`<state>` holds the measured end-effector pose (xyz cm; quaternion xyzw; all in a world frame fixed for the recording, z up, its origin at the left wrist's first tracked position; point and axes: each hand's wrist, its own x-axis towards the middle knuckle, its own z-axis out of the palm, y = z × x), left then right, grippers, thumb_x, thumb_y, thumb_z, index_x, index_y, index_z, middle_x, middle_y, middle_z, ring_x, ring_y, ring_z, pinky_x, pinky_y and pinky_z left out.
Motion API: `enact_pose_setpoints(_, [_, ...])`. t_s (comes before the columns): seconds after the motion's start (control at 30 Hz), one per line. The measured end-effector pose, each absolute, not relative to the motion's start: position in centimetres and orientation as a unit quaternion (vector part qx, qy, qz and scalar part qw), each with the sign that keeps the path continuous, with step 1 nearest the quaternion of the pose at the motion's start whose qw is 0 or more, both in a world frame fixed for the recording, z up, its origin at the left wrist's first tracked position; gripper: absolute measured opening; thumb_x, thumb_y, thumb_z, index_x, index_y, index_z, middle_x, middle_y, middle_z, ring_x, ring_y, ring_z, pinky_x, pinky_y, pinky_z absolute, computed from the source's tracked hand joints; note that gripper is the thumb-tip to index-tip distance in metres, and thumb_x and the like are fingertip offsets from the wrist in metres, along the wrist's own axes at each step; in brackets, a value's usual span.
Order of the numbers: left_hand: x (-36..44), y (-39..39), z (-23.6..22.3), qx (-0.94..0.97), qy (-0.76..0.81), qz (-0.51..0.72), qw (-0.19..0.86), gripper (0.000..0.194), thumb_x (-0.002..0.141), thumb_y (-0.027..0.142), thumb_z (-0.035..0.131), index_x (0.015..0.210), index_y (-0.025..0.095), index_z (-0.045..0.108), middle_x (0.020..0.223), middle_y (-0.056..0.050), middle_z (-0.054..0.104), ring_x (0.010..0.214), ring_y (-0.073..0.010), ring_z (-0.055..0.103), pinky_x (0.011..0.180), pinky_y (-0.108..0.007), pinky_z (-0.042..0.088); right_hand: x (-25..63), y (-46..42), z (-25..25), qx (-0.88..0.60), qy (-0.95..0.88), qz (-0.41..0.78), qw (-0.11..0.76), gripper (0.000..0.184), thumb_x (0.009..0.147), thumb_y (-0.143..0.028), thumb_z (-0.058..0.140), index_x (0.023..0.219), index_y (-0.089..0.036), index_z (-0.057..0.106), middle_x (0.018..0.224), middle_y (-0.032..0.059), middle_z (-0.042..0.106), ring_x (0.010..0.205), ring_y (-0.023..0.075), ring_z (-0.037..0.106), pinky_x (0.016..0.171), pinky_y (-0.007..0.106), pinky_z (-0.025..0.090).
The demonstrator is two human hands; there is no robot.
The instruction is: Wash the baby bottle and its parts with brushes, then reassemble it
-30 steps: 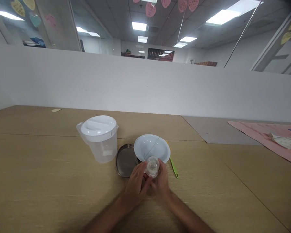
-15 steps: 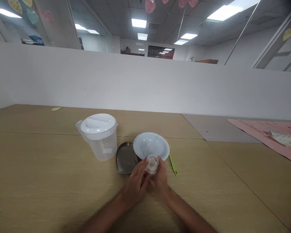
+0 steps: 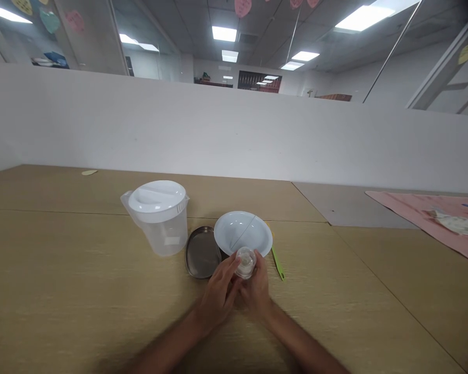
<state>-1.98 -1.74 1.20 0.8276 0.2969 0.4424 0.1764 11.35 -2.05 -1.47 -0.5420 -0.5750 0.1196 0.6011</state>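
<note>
Between my two hands is a small clear container (image 3: 245,263) with a round top, just in front of a white bowl (image 3: 243,232). My left hand (image 3: 219,291) grips its left side, and my right hand (image 3: 258,288) wraps its right side; the undersides of the fingers are hidden. A thin dark line runs across the bowl's inside; I cannot tell what it is. Left of the bowl lies a dark metal tray (image 3: 203,252). To the right, a utensil with a green handle (image 3: 278,266) and a yellow part lies partly behind the bowl.
A translucent pitcher (image 3: 166,234) with a white lid stands left of the tray. A pink cloth (image 3: 413,203) with several items on it lies at the far right. A pale flat piece (image 3: 89,172) rests near the white wall (image 3: 234,135) at the table's back.
The view has tilted very slightly, so everything sits a few pixels higher. Both hands stay around the small container, with almost no visible movement.
</note>
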Motion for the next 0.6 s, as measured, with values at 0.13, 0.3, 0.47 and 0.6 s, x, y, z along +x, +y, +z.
enact_pose_setpoints(0.13, [-2.0, -1.7, 1.4, 0.816, 0.293, 0.460, 0.191, 0.047, 0.091, 0.019, 0.042, 0.136, 0.026, 0.034, 0.134, -0.009, 0.049, 0.121, -0.0210, 0.048, 0.098, -0.040, 0.044, 11.6, -1.8, -1.8, -0.535, -0.588, 0.088, 0.600, 0.058, 0.066, -0.047, 0.065, 0.114, -0.018, 0.050, 0.105, 0.0096, 0.059, 0.092, 0.0267, 0.058, 0.077, 0.043, 0.050])
enact_pose_setpoints(0.3, [-2.2, -1.5, 1.8, 0.818, 0.279, 0.469, 0.182, 0.046, 0.089, 0.018, 0.046, 0.134, 0.026, 0.038, 0.133, -0.008, 0.050, 0.122, -0.0207, 0.047, 0.099, -0.040, 0.044, 12.1, -1.6, -2.7, -0.530, -0.611, 0.059, 0.585, 0.059, 0.067, -0.049, 0.064, 0.117, -0.020, 0.048, 0.110, 0.0103, 0.057, 0.097, 0.0285, 0.057, 0.079, 0.046, 0.050])
enact_pose_setpoints(0.47, [-2.1, -1.2, 1.7, 0.813, 0.261, 0.491, 0.172, 0.046, 0.089, 0.018, 0.047, 0.134, 0.026, 0.040, 0.131, -0.009, 0.053, 0.123, -0.0215, 0.046, 0.097, -0.041, 0.045, 12.4, -1.5, -3.2, -0.535, -0.625, -0.025, 0.568, 0.064, 0.071, -0.051, 0.060, 0.123, -0.017, 0.043, 0.113, 0.0130, 0.057, 0.106, 0.0328, 0.053, 0.085, 0.050, 0.047])
enact_pose_setpoints(0.6, [-2.1, -0.9, 1.5, 0.805, 0.243, 0.515, 0.167, 0.048, 0.087, 0.016, 0.050, 0.134, 0.026, 0.041, 0.128, -0.009, 0.055, 0.123, -0.0213, 0.046, 0.095, -0.041, 0.048, 12.4, -1.5, -2.3, -0.523, -0.636, -0.129, 0.553, 0.064, 0.075, -0.055, 0.054, 0.124, -0.015, 0.040, 0.106, 0.0131, 0.060, 0.104, 0.0324, 0.054, 0.080, 0.048, 0.050])
